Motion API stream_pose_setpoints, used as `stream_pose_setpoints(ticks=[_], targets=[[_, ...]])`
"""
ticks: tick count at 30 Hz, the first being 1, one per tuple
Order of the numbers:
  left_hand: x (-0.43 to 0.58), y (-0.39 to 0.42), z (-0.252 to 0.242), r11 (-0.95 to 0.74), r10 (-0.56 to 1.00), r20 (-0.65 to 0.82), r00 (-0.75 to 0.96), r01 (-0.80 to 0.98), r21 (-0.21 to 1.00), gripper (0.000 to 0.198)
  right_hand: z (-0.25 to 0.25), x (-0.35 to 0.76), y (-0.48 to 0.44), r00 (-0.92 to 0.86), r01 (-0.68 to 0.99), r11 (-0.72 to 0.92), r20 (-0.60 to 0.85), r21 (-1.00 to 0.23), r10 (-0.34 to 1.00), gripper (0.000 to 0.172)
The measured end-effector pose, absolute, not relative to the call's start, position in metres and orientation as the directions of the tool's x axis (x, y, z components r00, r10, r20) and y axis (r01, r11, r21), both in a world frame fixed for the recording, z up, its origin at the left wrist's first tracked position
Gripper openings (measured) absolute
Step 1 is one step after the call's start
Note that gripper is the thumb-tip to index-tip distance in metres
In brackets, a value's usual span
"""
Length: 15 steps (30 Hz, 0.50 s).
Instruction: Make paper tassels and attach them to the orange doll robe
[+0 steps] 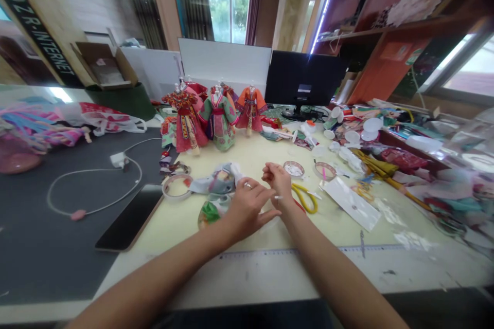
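My left hand (250,206) reaches across to my right wrist, its thumb and fingers apart and nothing visible in its grasp. A small white piece (278,197) shows at that wrist, close to the left fingertips. My right hand (278,181) is raised over the table with its fingers curled together in a pinch; whatever may be between them is too small to make out. Left of my hands lies a pale grey-blue cloth bundle (222,179), with a green piece (210,212) just below it. Yellow-handled scissors (309,199) lie right of my right wrist, partly covered.
Several dolls in robes (219,118) stand at the back before a monitor (304,79). A tape roll (177,186) and a phone (130,217) lie left. Right are a white card (352,202), a small dish (294,169) and heaped fabric scraps (409,159). A ruler (262,253) runs along the front.
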<state>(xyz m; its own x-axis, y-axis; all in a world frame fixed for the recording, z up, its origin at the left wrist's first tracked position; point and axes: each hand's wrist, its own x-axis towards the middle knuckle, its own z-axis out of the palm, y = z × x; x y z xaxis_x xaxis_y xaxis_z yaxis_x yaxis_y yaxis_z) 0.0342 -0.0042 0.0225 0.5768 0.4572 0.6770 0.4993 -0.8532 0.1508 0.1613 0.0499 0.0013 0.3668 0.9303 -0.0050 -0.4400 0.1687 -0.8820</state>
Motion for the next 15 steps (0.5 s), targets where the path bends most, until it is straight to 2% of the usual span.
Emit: stream_pose_setpoints(ticks=[4,6,8,10,12,13,15], targets=[[0.052,-0.008,0.007,-0.837,0.511,0.715,0.477,0.466,0.287,0.008,0.001,0.16,0.048,0.444,-0.371,0.23,0.046,-0.899,0.895,0.016],[0.053,-0.008,0.004,-0.821,0.547,0.715,0.435,0.446,0.356,0.009,0.002,0.16,0.046,0.469,-0.336,0.258,0.077,-0.906,0.88,0.015],[0.05,-0.007,0.005,-0.77,0.631,0.672,0.388,0.415,0.484,0.011,0.003,0.16,0.044,0.475,-0.301,0.282,0.113,-0.911,0.873,0.015],[0.046,-0.004,0.01,-0.631,0.775,0.548,0.315,0.34,0.698,0.012,0.006,0.161,0.041,0.456,-0.261,0.307,0.164,-0.915,0.875,0.016],[0.041,0.001,0.014,-0.373,0.915,0.333,0.228,0.161,0.914,0.01,0.011,0.164,0.036,0.403,-0.202,0.338,0.237,-0.919,0.884,0.018],[0.038,0.004,0.016,-0.223,0.958,0.214,0.193,0.03,0.974,0.011,0.014,0.165,0.033,0.357,-0.163,0.357,0.282,-0.92,0.891,0.019],[0.033,0.012,0.018,-0.002,0.987,0.036,0.156,-0.213,0.977,0.017,0.021,0.166,0.026,0.228,-0.072,0.406,0.381,-0.911,0.896,0.018]])
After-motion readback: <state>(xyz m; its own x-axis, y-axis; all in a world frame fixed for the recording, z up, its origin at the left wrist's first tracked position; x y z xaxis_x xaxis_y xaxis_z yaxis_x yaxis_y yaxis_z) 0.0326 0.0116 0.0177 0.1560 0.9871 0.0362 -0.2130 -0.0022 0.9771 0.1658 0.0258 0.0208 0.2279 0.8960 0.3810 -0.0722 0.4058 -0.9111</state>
